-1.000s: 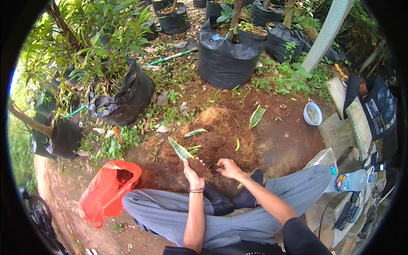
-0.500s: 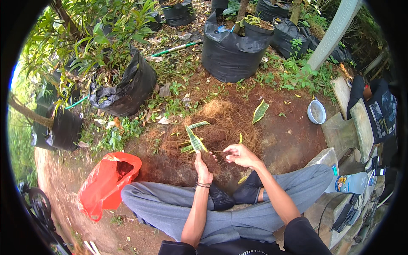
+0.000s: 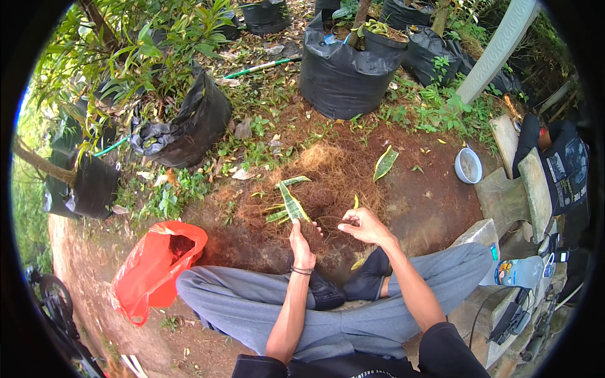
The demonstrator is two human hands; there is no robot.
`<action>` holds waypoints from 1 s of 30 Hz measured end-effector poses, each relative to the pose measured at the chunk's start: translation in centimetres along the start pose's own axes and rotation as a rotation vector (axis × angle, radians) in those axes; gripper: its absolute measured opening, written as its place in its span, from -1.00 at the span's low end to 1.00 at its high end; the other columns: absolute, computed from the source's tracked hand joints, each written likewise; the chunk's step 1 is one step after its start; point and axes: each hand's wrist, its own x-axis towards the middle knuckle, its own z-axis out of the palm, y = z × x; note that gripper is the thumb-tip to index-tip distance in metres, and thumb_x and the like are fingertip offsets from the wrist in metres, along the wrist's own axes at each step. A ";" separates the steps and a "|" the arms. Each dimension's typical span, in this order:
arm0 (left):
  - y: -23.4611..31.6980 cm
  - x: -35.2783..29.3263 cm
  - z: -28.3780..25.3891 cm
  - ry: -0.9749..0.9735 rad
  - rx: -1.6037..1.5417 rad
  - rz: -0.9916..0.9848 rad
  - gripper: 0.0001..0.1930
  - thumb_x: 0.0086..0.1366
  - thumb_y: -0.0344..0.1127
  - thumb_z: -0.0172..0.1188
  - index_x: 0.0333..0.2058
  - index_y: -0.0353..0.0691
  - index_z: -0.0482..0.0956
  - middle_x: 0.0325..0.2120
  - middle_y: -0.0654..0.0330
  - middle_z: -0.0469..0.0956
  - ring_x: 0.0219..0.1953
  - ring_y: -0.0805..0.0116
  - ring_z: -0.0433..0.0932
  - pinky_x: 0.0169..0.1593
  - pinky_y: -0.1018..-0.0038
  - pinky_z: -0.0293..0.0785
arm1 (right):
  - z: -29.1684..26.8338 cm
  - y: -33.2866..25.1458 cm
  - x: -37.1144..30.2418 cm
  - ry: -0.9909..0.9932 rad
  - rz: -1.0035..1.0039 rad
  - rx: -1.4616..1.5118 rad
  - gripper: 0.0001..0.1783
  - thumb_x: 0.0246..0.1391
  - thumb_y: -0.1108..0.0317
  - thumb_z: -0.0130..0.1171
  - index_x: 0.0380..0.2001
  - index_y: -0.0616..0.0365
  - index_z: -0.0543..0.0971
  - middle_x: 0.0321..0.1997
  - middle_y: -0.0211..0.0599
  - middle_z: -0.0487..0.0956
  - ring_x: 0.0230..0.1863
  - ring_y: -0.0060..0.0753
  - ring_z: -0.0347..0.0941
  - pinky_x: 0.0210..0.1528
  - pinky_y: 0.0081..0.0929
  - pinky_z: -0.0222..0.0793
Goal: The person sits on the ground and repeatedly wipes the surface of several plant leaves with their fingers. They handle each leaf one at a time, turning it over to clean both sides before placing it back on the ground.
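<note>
At the lower left of the frame, part of a dark bicycle (image 3: 57, 296) is seen at the rim. Above it, near the left edge, a black planting bag (image 3: 96, 186) is crossed by a bare stem. A red plastic bag (image 3: 148, 274), its mouth open on dark brown material, is laid on the ground at the lower left, and a larger black grow bag (image 3: 198, 123) with a leafy plant is tilted above it. Near the centre, a yellow-edged leaf (image 3: 291, 203) is held by the left hand (image 3: 301, 251), pointed toward the upper part of the frame; its base is wrapped in a brown fibre clump (image 3: 311, 235), around which the fingers are closed. Just beyond, a second leaf piece (image 3: 300, 180) is rested on a loose fibre heap (image 3: 343, 170). The right hand (image 3: 367, 228) is raised just right of centre, apart from the clump, with the fingers curled and the tips drawn close together; whether a strand is pinched there cannot be told. Farther right, another leaf piece (image 3: 385, 163) is seen on the soil, then a pale bowl (image 3: 468, 166) and, at the lower right, a clear bottle (image 3: 522, 272).
</note>
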 end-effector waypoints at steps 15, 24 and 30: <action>0.2 1.0 -1.0 0.031 -0.041 0.008 -0.59 0.36 0.07 -0.08 -0.20 -0.22 0.38 -0.42 0.15 0.54 -0.44 0.32 0.54 -0.38 0.39 0.52 | -5.4 -6.5 -2.3 0.156 0.029 -0.126 -0.76 -0.05 0.47 0.24 -0.25 0.29 0.57 -0.43 -0.09 0.59 -0.40 -0.34 0.52 -0.28 -0.40 0.41; 1.2 1.9 -2.2 0.043 -0.161 0.072 -0.60 0.34 0.06 -0.04 -0.22 -0.21 0.40 -0.45 0.16 0.54 -0.45 0.31 0.55 -0.39 0.39 0.52 | -8.0 -5.1 -2.3 0.134 0.034 0.403 -0.81 0.08 0.44 0.20 -0.25 0.34 0.57 -0.42 -0.43 0.56 -0.42 -0.69 0.42 -0.32 -0.65 0.38; 1.5 1.5 -2.1 0.039 -0.143 0.111 -0.60 0.33 0.07 -0.03 -0.22 -0.21 0.41 -0.43 0.17 0.54 -0.45 0.32 0.55 -0.39 0.40 0.52 | -5.6 -2.2 -0.6 0.116 -0.007 0.217 -0.85 0.03 0.48 0.21 -0.30 0.27 0.60 -0.43 -0.38 0.60 -0.41 -0.67 0.46 -0.31 -0.60 0.41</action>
